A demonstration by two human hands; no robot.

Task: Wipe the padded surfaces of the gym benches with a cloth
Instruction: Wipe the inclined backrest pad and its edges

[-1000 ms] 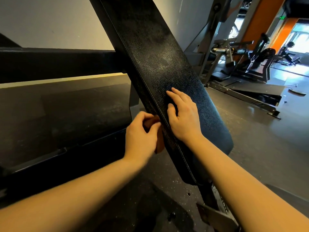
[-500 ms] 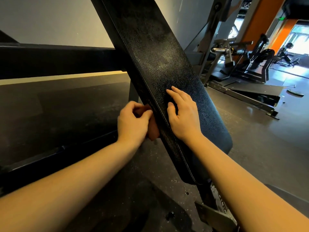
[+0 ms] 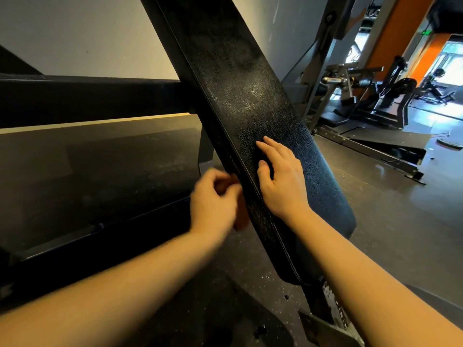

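Sliding back down, blurred, the left grip (image 3: 213,199) is clenching the orange cloth (image 3: 241,216) against the bench pad (image 3: 245,96) edge just beside it. The right grip (image 3: 280,181) is lying released on the padding. Likely risk: the bunched cloth skipping patches at this speed.

I get one view only, from the wide-angle camera on the person's head, looking forward and down along both forearms. It sits close to the slanted bench pad (image 3: 250,108), which crosses mid-frame, with the left hand (image 3: 213,199) gripping the cloth (image 3: 241,217) and the right hand (image 3: 280,179) flat on the pad near centre. The wall fills the upper left, and gym machines (image 3: 375,96) stand far off at right.
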